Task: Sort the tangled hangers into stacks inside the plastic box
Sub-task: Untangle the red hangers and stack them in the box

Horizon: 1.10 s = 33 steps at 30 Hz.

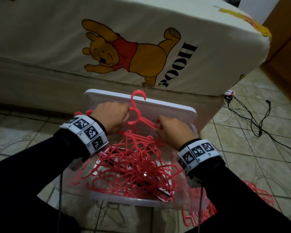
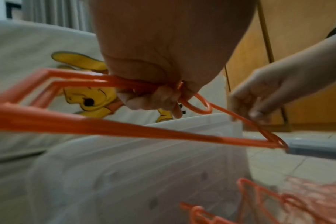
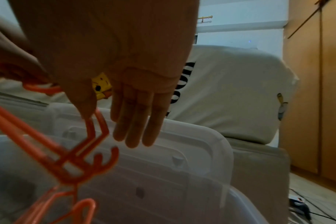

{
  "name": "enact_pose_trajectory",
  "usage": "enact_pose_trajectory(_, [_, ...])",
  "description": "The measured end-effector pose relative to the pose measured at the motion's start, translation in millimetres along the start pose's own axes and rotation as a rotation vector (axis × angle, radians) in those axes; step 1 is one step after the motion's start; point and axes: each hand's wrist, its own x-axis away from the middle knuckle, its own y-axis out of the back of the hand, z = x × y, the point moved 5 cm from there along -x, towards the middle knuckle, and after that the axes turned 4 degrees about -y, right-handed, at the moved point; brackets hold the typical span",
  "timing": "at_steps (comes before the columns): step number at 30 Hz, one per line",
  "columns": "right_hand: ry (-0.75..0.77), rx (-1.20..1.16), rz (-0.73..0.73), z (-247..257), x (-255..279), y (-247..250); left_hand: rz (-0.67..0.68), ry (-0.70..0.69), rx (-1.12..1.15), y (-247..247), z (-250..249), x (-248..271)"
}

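A clear plastic box (image 1: 124, 200) on the tiled floor holds a tangled heap of pink hangers (image 1: 138, 165). My left hand (image 1: 112, 115) grips a small aligned bundle of hangers (image 2: 125, 130) at the neck, above the box's far end, with the hook (image 1: 138, 95) pointing up. My right hand (image 1: 170, 130) pinches the bundle's right shoulder (image 3: 98, 121) between thumb and forefinger. Its other fingers (image 3: 136, 121) hang straight. The lower ends of the bundle run down into the heap.
The white box lid (image 1: 166, 106) leans against the bed (image 1: 57, 47) just behind the box. More pink hangers (image 1: 259, 194) lie on the floor to the right of the box. A power strip (image 1: 229, 95) and black cables (image 1: 252, 118) lie at the right, before a wooden wardrobe (image 1: 284, 47).
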Motion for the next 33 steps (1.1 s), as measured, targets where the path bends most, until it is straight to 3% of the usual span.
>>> enact_pose_trajectory(2, [-0.082,0.026,0.056,-12,1,-5,-0.015,0.054,0.004,4,9,0])
enact_pose_trajectory(12, [-0.148,0.108,0.275,-12,7,-72,-0.001,0.131,-0.016,4,21,3])
enact_pose_trajectory(18, [-0.07,0.214,0.518,-7,23,-103,0.005,0.169,0.076,6,27,2])
enact_pose_trajectory(22, [0.003,0.227,0.473,0,18,-101,0.059,0.169,0.094,2,24,3])
enact_pose_trajectory(26, [0.079,0.188,0.532,9,28,-108,0.078,0.167,0.091,2,24,2])
enact_pose_trajectory(28, [0.073,0.171,0.558,12,24,-104,0.079,0.166,0.087,2,23,2])
enact_pose_trajectory(33, [0.025,0.157,0.46,10,11,-85,0.084,0.167,0.092,3,23,2])
